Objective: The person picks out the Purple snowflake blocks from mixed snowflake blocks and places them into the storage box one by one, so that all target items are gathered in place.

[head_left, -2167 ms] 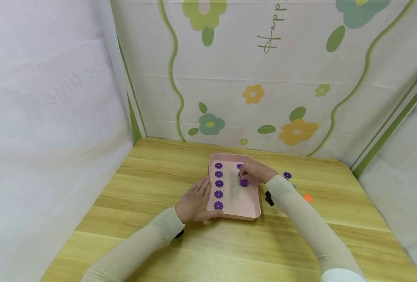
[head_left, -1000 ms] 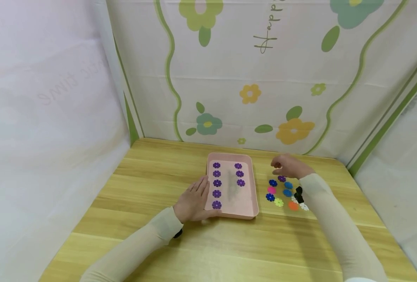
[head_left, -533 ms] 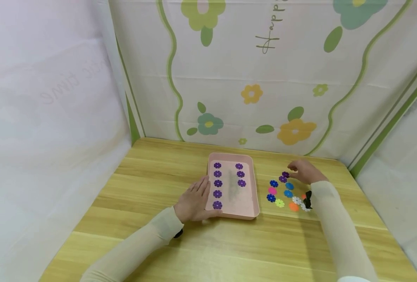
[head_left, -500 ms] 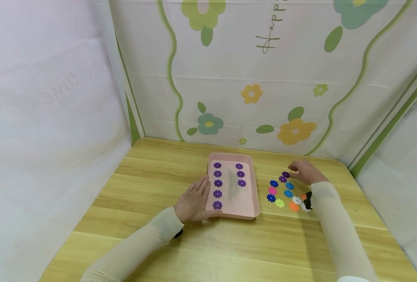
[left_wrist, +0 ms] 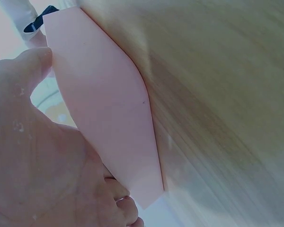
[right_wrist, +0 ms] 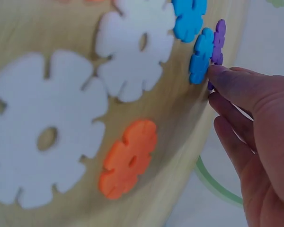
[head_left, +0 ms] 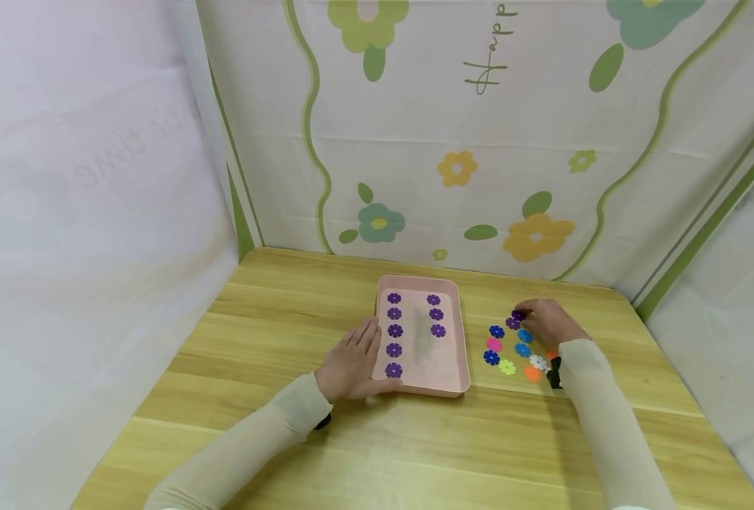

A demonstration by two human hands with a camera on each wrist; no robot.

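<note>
My left hand (head_left: 351,361) lies along the left rim of a shallow pink tray (head_left: 423,391), fingers straight and thumb over the front corner. In the left wrist view the tray's outer wall (left_wrist: 104,104) shows beside the palm. Inside the tray, purple snowflake discs (head_left: 394,331) form a left column of several, and a right column holds 3 more discs (head_left: 436,314). Beyond the tray's right side my right hand (head_left: 550,322) pinches a purple snowflake disc (head_left: 518,315) between thumb and fingertips. Another purple disc (head_left: 512,323) lies against it. The fingertips partly hide the pinched disc.
Loose snowflake discs lie right of the tray: dark blue (head_left: 497,331), pink (head_left: 494,345), yellow-green (head_left: 507,367), light blue (head_left: 523,350), orange (head_left: 532,373) and white (right_wrist: 47,132). A flower-patterned cloth (head_left: 415,127) rises behind the wooden table (head_left: 300,312).
My right hand has left the tray, where a third disc now lies in the right column. It has moved right and come down onto a loose purple disc. The left hand has stayed put.
</note>
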